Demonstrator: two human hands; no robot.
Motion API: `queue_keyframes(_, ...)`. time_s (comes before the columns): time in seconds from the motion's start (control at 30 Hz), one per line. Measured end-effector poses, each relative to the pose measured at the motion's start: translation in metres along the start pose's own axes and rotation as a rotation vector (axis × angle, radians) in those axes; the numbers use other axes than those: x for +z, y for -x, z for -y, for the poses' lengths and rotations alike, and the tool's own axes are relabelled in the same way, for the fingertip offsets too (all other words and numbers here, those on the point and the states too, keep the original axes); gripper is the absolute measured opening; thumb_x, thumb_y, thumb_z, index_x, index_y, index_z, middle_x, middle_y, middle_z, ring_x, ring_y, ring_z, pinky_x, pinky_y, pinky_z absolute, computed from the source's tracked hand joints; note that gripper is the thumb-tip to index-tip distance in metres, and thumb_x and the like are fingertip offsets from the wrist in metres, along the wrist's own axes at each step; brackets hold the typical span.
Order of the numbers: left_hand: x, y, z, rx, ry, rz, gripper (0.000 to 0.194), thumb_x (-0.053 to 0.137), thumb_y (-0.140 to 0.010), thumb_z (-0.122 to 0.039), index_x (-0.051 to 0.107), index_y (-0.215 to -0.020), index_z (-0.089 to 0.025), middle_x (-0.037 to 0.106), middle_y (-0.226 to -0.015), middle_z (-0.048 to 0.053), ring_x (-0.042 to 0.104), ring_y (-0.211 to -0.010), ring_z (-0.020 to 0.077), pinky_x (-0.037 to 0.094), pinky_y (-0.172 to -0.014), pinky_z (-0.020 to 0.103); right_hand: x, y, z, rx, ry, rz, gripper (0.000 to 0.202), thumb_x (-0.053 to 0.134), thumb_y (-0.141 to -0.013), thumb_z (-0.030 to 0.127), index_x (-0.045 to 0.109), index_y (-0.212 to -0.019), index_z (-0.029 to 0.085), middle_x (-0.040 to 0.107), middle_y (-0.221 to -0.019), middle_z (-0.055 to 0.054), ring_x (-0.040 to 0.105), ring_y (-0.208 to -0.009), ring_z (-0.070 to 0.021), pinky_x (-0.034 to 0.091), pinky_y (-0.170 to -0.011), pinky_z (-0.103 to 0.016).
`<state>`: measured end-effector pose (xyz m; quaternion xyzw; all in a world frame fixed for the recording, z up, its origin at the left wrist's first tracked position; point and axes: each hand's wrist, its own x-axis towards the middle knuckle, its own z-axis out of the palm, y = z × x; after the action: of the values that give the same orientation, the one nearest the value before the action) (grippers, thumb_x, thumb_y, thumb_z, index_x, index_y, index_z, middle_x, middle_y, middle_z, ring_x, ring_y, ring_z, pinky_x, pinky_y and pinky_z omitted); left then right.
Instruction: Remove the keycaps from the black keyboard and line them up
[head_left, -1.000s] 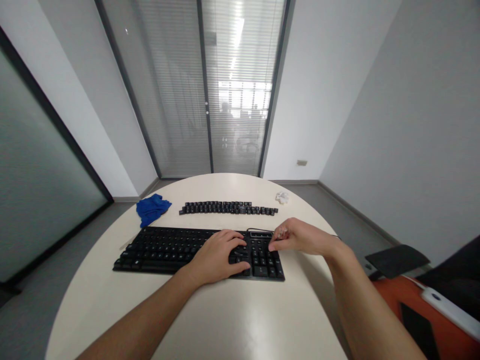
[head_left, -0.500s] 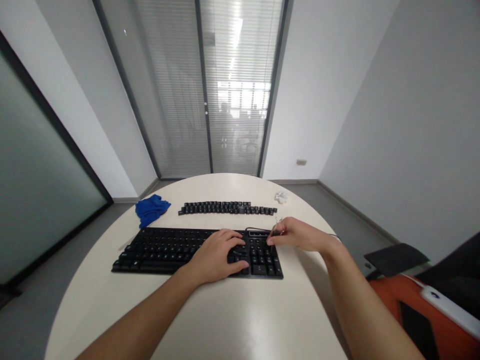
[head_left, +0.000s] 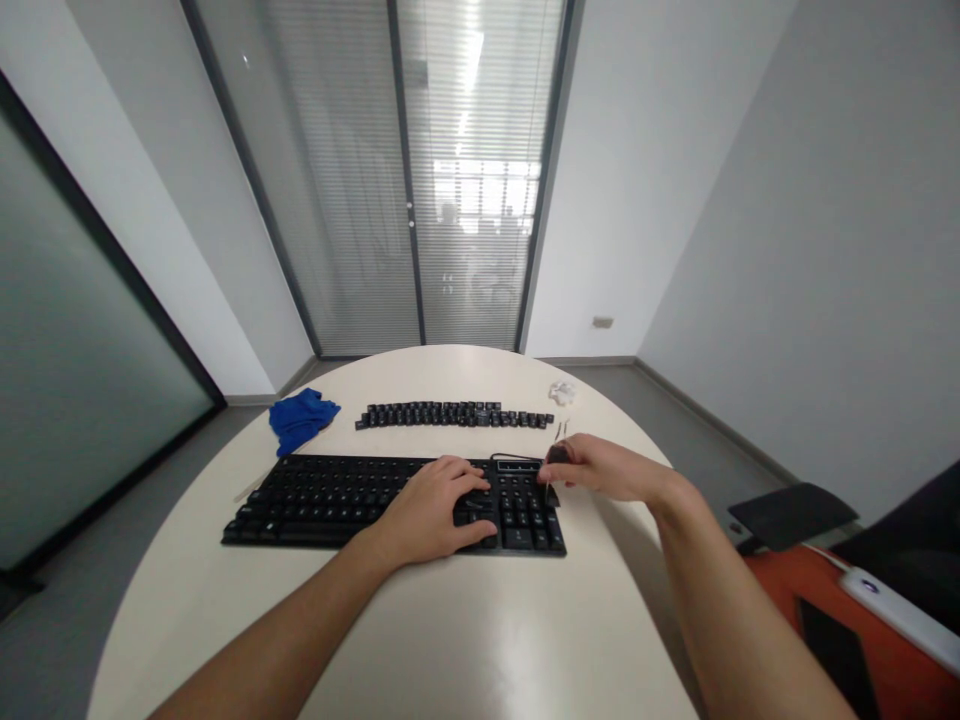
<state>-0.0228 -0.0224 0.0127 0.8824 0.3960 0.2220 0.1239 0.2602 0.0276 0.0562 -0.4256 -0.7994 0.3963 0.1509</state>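
Observation:
A black keyboard (head_left: pixel 322 495) lies across the table in front of me. My left hand (head_left: pixel 439 505) rests on it with fingers spread, over the keys left of the number pad. At the number pad's upper right, my right hand (head_left: pixel 581 467) is closed around a small tool that looks like a keycap puller (head_left: pixel 556 455). The tool has a dark grip; thin metal prongs show above my fingers and another thin part points down at the keys. A small dark piece by the keyboard's right edge is too small to make out.
Loose black keycaps (head_left: pixel 435 414) stand in rows behind the keyboard. A crumpled blue cloth (head_left: pixel 301 418) lies at the back left, a crumpled white tissue (head_left: pixel 562 392) at the back right. An orange chair (head_left: pixel 780 590) holding a white power strip (head_left: pixel 896 610) stands right of the table (head_left: pixel 420 640).
My right hand has tilted and shifted slightly to the right, and more of the tool's dark grip and prongs shows. My left hand stays in place.

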Motion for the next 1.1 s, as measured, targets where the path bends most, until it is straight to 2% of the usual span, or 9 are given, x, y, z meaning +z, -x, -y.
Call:
queue_keyframes(0.1, 0.000, 0.000, -0.001, 0.001, 0.009, -0.003, 0.040, 0.069, -0.081, -0.046, 0.064, -0.114, -0.024, 0.063, -0.122, 0.007, 0.053, -0.117, 0.0267, 0.042, -0.104, 0.045, -0.003, -0.001, -0.001, -0.031, -0.041, 0.083, 0.041, 0.062, -0.084, 0.053, 0.068, -0.073, 0.014, 0.061, -0.063, -0.001, 0.051, -0.060, -0.0139, 0.039, -0.057, -0.026)
queue_keyframes(0.17, 0.000, 0.001, -0.001, -0.004, 0.023, -0.010, 0.041, 0.070, -0.080, -0.046, 0.064, -0.114, -0.024, 0.063, -0.122, 0.007, 0.053, -0.118, 0.0268, 0.042, -0.104, 0.045, -0.003, -0.003, 0.000, -0.058, -0.071, 0.053, 0.041, 0.059, -0.086, 0.053, 0.071, -0.081, 0.013, 0.066, -0.071, -0.003, 0.056, -0.066, -0.0161, 0.043, -0.062, -0.027)
queue_keyframes(0.27, 0.001, 0.001, 0.000, -0.048, 0.072, -0.052, 0.041, 0.069, -0.081, -0.044, 0.062, -0.115, -0.024, 0.064, -0.120, 0.007, 0.056, -0.114, 0.0255, 0.044, -0.102, 0.043, 0.002, -0.010, 0.003, -0.103, -0.113, -0.080, 0.041, 0.059, -0.088, 0.051, 0.074, -0.094, 0.014, 0.072, -0.085, -0.007, 0.063, -0.078, -0.0200, 0.047, -0.073, -0.031)
queue_keyframes(0.37, 0.004, 0.001, 0.005, -0.139, 0.165, -0.111, 0.034, 0.065, -0.085, -0.040, 0.062, -0.114, -0.024, 0.066, -0.118, 0.006, 0.060, -0.110, 0.0233, 0.046, -0.100, 0.040, 0.017, -0.022, 0.007, -0.170, -0.155, -0.263, 0.040, 0.060, -0.088, 0.050, 0.074, -0.101, 0.015, 0.074, -0.098, -0.009, 0.066, -0.092, -0.0243, 0.049, -0.084, -0.035)
queue_keyframes(0.47, 0.008, -0.001, 0.010, -0.210, 0.306, -0.153, 0.029, 0.065, -0.085, -0.036, 0.064, -0.110, -0.023, 0.069, -0.113, 0.004, 0.062, -0.106, 0.0216, 0.047, -0.098, 0.037, 0.037, -0.035, 0.011, -0.241, -0.126, -0.335, 0.036, 0.060, -0.089, 0.048, 0.074, -0.100, 0.017, 0.074, -0.103, -0.009, 0.067, -0.096, -0.0254, 0.049, -0.090, -0.037)
queue_keyframes(0.57, 0.011, -0.004, 0.015, -0.254, 0.450, -0.207, 0.024, 0.068, -0.083, -0.034, 0.065, -0.103, -0.020, 0.071, -0.102, 0.004, 0.065, -0.097, 0.0199, 0.049, -0.093, 0.035, 0.055, -0.045, 0.013, -0.312, -0.129, -0.324, 0.032, 0.061, -0.089, 0.045, 0.075, -0.100, 0.019, 0.075, -0.104, -0.008, 0.068, -0.098, -0.0248, 0.050, -0.092, -0.038)
queue_keyframes(0.7, 0.014, -0.007, 0.019, -0.287, 0.587, -0.289, 0.016, 0.069, -0.081, -0.028, 0.064, -0.092, -0.017, 0.070, -0.092, 0.004, 0.065, -0.089, 0.0184, 0.050, -0.088, 0.033, 0.067, -0.051, 0.013, -0.350, -0.146, -0.329, 0.029, 0.063, -0.088, 0.043, 0.075, -0.102, 0.020, 0.075, -0.106, -0.006, 0.068, -0.100, -0.0239, 0.050, -0.096, -0.039)
queue_keyframes(0.93, 0.015, -0.009, 0.021, -0.317, 0.625, -0.315, 0.016, 0.071, -0.078, -0.025, 0.064, -0.091, -0.017, 0.070, -0.091, 0.005, 0.065, -0.088, 0.0192, 0.050, -0.085, 0.033, 0.072, -0.050, 0.012, -0.331, -0.192, -0.311, 0.029, 0.065, -0.087, 0.042, 0.075, -0.106, 0.023, 0.074, -0.111, -0.005, 0.067, -0.106, -0.0237, 0.049, -0.102, -0.040)
queue_keyframes(1.1, 0.017, -0.009, 0.022, -0.363, 0.603, -0.360, 0.014, 0.067, -0.081, -0.025, 0.066, -0.092, -0.017, 0.071, -0.090, 0.004, 0.067, -0.085, 0.0189, 0.051, -0.085, 0.033, 0.069, -0.047, 0.009, -0.311, -0.194, -0.210, 0.036, 0.061, -0.090, 0.041, 0.070, -0.120, 0.022, 0.070, -0.121, -0.006, 0.065, -0.112, -0.0252, 0.049, -0.102, -0.041)
